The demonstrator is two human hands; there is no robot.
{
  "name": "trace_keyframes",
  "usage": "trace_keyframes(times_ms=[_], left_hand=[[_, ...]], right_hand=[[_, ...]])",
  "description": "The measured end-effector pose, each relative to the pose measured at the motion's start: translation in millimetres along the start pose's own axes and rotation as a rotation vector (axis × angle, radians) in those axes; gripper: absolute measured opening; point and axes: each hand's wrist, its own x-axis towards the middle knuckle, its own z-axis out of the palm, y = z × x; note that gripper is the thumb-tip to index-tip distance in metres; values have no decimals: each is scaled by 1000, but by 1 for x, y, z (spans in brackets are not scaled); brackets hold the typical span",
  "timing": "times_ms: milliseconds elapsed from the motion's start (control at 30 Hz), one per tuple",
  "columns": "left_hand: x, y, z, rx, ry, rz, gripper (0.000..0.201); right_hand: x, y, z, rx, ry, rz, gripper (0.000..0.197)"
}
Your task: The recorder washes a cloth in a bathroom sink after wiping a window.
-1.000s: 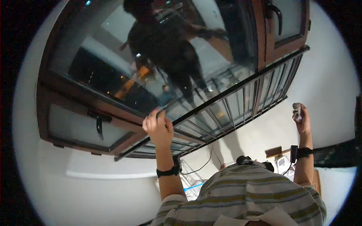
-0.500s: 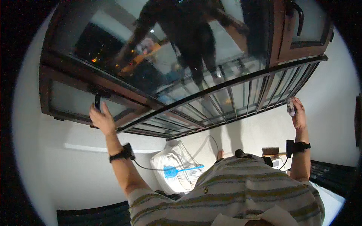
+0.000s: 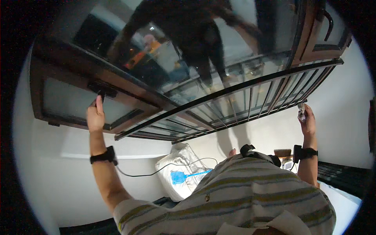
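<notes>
My left hand [image 3: 96,116] is closed around the black handle [image 3: 102,91] of the small brown-framed window sash [image 3: 70,98] at the left, its thumb laid along it. The sash appears closed in its frame. Out to the right, my right hand [image 3: 309,121] grips a small clear, shiny object [image 3: 301,112]; its kind I cannot make out. That hand is near the right end of the black metal railing [image 3: 235,91], apart from it.
A large dark glass pane [image 3: 168,43] reflects a figure. Another handle [image 3: 329,25] is on the right sash. Below lies a white padded bundle [image 3: 166,166] with a blue fly swatter [image 3: 179,177]. A cable [image 3: 152,173] runs from my left wrist device [image 3: 111,155].
My left hand, formerly beside the handle with fingers apart, has closed on it. The handle looks turned. My right hand keeps hold of the clear object. The view has shifted slightly.
</notes>
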Motion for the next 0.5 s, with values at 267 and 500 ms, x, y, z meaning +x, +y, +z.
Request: trace_keyframes(times_ms=[267, 500], left_hand=[[15, 30, -36, 528, -375, 88, 58], [26, 59, -48, 1006, -463, 438, 58]], right_hand=[[10, 18, 67, -43, -141, -12, 33], [-3, 2, 86, -73, -88, 4, 27]])
